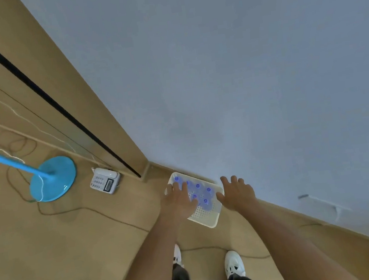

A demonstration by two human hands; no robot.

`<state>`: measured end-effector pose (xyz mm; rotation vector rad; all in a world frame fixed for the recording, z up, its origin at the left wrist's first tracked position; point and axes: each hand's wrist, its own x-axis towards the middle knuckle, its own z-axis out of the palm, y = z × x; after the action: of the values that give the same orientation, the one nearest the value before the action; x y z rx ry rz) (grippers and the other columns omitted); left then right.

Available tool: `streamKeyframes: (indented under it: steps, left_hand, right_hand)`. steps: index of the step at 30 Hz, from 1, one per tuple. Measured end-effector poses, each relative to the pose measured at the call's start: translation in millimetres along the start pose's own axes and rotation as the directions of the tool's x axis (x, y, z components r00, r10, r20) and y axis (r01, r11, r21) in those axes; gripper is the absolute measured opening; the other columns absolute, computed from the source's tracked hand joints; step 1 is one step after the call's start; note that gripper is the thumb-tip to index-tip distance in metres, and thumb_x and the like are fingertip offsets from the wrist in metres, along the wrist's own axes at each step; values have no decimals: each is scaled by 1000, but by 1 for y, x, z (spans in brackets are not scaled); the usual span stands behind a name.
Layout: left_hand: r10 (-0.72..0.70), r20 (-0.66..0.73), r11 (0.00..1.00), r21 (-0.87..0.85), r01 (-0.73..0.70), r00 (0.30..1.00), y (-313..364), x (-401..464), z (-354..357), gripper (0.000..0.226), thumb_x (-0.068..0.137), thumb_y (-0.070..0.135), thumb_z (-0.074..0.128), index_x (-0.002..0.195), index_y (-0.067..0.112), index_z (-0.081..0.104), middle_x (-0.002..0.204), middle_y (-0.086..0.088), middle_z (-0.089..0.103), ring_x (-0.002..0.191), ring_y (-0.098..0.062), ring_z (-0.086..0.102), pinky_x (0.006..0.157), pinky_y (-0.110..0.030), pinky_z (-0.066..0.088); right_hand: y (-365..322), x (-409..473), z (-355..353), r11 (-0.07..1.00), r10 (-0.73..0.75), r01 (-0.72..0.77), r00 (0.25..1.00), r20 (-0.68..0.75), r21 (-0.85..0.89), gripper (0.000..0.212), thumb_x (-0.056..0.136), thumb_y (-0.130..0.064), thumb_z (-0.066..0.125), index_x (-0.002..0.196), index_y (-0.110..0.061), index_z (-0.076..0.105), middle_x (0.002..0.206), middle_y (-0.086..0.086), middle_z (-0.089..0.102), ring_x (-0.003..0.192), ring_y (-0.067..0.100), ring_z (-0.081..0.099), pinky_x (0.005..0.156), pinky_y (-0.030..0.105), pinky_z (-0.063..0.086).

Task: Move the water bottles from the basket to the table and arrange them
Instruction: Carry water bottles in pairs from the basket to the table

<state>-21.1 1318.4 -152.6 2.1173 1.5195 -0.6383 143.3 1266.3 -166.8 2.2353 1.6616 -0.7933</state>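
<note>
I note the pale table [239,62] filling the upper right. Below its edge, on the floor, sits the white perforated basket [206,218] with blue-capped water bottles [198,186] standing inside. My left hand [180,202] reaches over the basket, fingers spread, holding nothing. My right hand [237,194] hovers just beside its rim, fingers likewise spread and empty.

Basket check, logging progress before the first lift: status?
Left hand open over the bottles. Right hand open beside the basket. Bottles all in basket, on floor. Nothing blocking.
</note>
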Motion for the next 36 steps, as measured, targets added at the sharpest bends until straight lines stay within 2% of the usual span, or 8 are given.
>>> streamKeyframes:
  steps: [5,8,11,17,22,26,31,36]
  left_hand:
    - [126,83,987,92,-134,989,-31,56,17,61,96,44,37,148,16,22,154,-11,25,140,-30,29,109,-44,31]
    - [205,130,966,129,-222,970,-46,98,46,59,96,40,38,148,16,21,153,-12,26,141,-30,27,109,-45,33]
    - [252,176,948,153,-279,952,-55,137,86,58,96,37,41,147,16,22,145,-11,34,134,-29,35,105,-43,37]
    - [236,218,942,186,-278,947,-71,241,195,56,96,31,43,145,15,23,143,-13,34,131,-31,36,102,-44,38]
    - [257,169,937,197,-288,952,-70,334,284,58,94,21,50,145,15,24,143,-14,35,132,-32,40,102,-42,41]
    - [253,167,930,228,-287,953,-68,395,340,57,93,19,51,144,13,26,142,-15,34,129,-31,42,97,-41,45]
    - [290,144,920,229,-317,946,-70,438,379,56,93,17,57,141,12,29,134,-15,44,122,-31,50,90,-39,49]
    - [389,132,874,258,-411,912,-68,432,373,54,90,8,59,137,15,34,127,-15,48,118,-30,53,87,-37,49]
  right_hand:
    - [-23,35,40,989,116,-118,993,35,92,53,97,-44,38,141,-16,32,134,11,48,120,29,50,94,37,45]
    - [-37,64,80,973,176,-187,980,90,133,54,98,-42,38,144,-15,29,137,13,46,123,32,48,96,39,44]
    - [-47,95,128,961,207,-227,970,129,160,52,98,-40,39,143,-15,28,135,13,45,121,31,48,95,39,44]
    - [-43,186,243,952,235,-260,959,156,164,51,97,-37,43,142,-17,30,132,12,48,119,30,49,94,38,43]
    - [-30,273,337,957,232,-251,964,132,147,47,97,-34,43,140,-18,33,136,12,45,127,31,43,98,39,41]
    - [-23,328,394,964,227,-238,968,104,116,43,96,-32,46,135,-16,36,130,12,48,120,30,47,92,37,43]
    - [-16,365,433,971,234,-235,972,33,42,37,93,-14,53,127,-11,38,120,15,51,107,29,55,76,32,45]
    - [-15,357,427,979,202,-202,979,-6,16,34,92,-8,54,123,-9,41,113,13,59,104,28,60,79,33,49]
